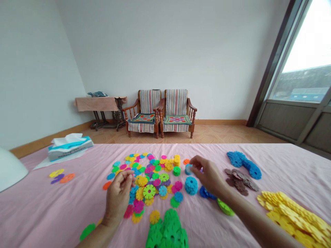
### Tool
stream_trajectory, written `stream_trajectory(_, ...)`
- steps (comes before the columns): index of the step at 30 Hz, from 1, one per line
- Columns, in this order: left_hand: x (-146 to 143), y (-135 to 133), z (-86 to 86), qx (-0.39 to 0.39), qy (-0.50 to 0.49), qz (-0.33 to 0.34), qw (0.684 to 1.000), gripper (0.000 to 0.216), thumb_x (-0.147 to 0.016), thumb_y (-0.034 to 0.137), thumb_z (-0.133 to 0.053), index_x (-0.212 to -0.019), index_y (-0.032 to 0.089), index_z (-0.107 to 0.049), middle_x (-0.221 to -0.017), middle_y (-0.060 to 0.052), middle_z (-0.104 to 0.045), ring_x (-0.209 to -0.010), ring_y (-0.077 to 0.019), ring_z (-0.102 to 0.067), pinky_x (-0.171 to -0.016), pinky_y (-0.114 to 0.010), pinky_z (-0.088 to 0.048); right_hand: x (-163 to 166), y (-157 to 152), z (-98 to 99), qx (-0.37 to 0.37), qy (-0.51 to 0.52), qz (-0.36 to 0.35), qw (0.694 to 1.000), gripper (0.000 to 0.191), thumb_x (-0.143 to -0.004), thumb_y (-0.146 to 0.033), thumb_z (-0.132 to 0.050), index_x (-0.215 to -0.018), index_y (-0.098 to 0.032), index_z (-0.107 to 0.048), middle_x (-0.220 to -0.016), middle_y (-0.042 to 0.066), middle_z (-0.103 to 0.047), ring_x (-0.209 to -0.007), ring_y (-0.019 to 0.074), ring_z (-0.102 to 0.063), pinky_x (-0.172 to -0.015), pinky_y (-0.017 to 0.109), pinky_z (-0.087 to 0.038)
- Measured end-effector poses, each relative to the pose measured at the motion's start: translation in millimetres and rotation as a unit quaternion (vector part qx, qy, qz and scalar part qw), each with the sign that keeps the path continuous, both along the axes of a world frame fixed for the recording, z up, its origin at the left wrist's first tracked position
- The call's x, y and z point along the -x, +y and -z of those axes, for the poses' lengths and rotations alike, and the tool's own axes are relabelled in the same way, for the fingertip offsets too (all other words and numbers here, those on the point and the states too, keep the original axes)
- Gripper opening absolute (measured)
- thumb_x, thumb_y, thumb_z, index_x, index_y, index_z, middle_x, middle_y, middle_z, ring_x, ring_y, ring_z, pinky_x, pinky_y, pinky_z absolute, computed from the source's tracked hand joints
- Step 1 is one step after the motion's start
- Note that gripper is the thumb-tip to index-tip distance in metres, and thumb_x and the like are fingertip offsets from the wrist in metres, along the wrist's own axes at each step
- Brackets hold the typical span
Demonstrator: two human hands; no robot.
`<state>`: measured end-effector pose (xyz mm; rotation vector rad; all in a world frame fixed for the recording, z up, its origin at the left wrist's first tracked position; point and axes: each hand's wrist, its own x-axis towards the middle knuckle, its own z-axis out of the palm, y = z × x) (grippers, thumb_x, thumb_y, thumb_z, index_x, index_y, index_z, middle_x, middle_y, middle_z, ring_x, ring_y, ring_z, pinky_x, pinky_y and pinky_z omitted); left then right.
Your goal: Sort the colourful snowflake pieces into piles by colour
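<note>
My left hand [119, 189] hovers over the left side of a loose spread of colourful plastic snowflake discs [149, 191]. Its thumb and fingers are pressed together; whatever may be between them is hidden. My right hand [208, 174] reaches in from the right with curled fingers. Its fingertips meet a small stack of light-blue snowflake discs [188, 169], partly covering it. Just in front stands a larger blue disc stack [191, 186]. Left of the fingers are a green stack [177, 171] and a yellow stack [177, 160]. Dark-blue discs [204, 193] lie beneath my right wrist.
Sorted piles lie around: green discs [168, 232] in front, yellow discs [294, 217], brown discs [240, 181] and blue discs [243, 163] at right. A lime-green disc pile [225, 207] is by my right forearm. A tissue pack [69, 148] sits at left on the pink cloth [85, 199].
</note>
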<state>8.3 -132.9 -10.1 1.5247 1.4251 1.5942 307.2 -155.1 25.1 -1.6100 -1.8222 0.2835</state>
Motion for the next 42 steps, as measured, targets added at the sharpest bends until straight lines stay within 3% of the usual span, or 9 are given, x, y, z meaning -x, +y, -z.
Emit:
stream_trajectory(4, 0.5, 0.9, 0.6, 0.001, 0.002, -0.003, 1.0, 0.032, -0.073, 0.047, -0.062, -0.086, 0.018, -0.062, -0.065, 0.001, -0.064, -0.056, -0.0168, -0.061, -0.054, -0.026, -0.051, -63.3, 47.7, -0.2, 0.065, -0.035, 0.12, 0.99, 0.016, -0.092, -0.026, -0.054, -0.1, -0.014, -0.063, -0.086, 0.003, -0.067, -0.074, 0.0161, -0.063, -0.068, 0.03, -0.051)
stream_trajectory(6, 1.2, 1.5, 1.6, 0.003, 0.001, -0.001, 1.0, 0.032, -0.074, 0.048, -0.062, -0.085, 0.018, -0.062, -0.066, 0.0, -0.065, -0.056, -0.0168, -0.061, -0.053, -0.026, -0.05, -83.9, 64.1, 8.0, 0.114, -0.054, 0.135, 0.983, 0.024, -0.092, -0.032, -0.058, -0.108, -0.016, -0.061, -0.106, 0.005, -0.065, -0.086, 0.0176, -0.064, -0.073, 0.035, -0.054)
stream_trajectory(9, 3.0, 2.8, 4.3, 0.011, -0.002, 0.004, 1.0, 0.032, -0.074, 0.047, -0.062, -0.086, 0.018, -0.062, -0.066, 0.0, -0.066, -0.057, -0.0171, -0.062, -0.053, -0.026, -0.05, -97.3, 76.6, 24.3, 0.176, -0.076, 0.129, 0.973, 0.028, -0.092, -0.032, -0.058, -0.116, -0.018, -0.059, -0.118, 0.007, -0.061, -0.095, 0.0202, -0.063, -0.08, 0.039, -0.054)
stream_trajectory(15, 6.2, 4.7, 9.7, 0.016, 0.001, 0.011, 1.0, 0.03, -0.075, 0.046, -0.063, -0.087, 0.018, -0.061, -0.066, 0.001, -0.066, -0.058, -0.0169, -0.062, -0.054, -0.026, -0.05, -99.8, 79.3, 40.4, 0.228, -0.105, 0.107, 0.962, 0.029, -0.092, -0.032, -0.059, -0.117, -0.018, -0.059, -0.12, 0.007, -0.06, -0.098, 0.0211, -0.062, -0.081, 0.039, -0.053)
stream_trajectory(26, 3.7, 5.0, 6.7, 0.015, 0.001, 0.01, 1.0, 0.028, -0.074, 0.043, -0.062, -0.086, 0.018, -0.061, -0.065, 0.001, -0.065, -0.056, -0.0156, -0.059, -0.053, -0.025, -0.049, -102.2, 82.8, 33.8, 0.263, -0.121, 0.112, 0.951, 0.029, -0.092, -0.033, -0.058, -0.118, -0.019, -0.058, -0.12, 0.007, -0.06, -0.1, 0.0216, -0.062, -0.083, 0.041, -0.053)
stream_trajectory(35, 5.0, 5.1, 7.8, 0.016, 0.007, 0.013, 1.0, 0.027, -0.074, 0.042, -0.061, -0.086, 0.018, -0.061, -0.065, 0.001, -0.065, -0.054, -0.0155, -0.059, -0.052, -0.025, -0.048, -100.6, 86.5, 31.2, 0.277, -0.073, 0.134, 0.948, 0.03, -0.092, -0.033, -0.058, -0.118, -0.018, -0.058, -0.12, 0.007, -0.06, -0.098, 0.0216, -0.062, -0.082, 0.041, -0.053)
stream_trajectory(42, 5.5, 5.9, 8.9, 0.022, 0.015, 0.004, 1.0, 0.03, -0.074, 0.045, -0.061, -0.087, 0.018, -0.061, -0.066, 0.0, -0.066, -0.055, -0.0159, -0.06, -0.053, -0.025, -0.049, -71.9, 112.6, 25.9, 0.248, -0.014, 0.154, 0.956, 0.03, -0.092, -0.032, -0.058, -0.119, -0.018, -0.057, -0.121, 0.007, -0.06, -0.098, 0.0211, -0.062, -0.081, 0.041, -0.053)
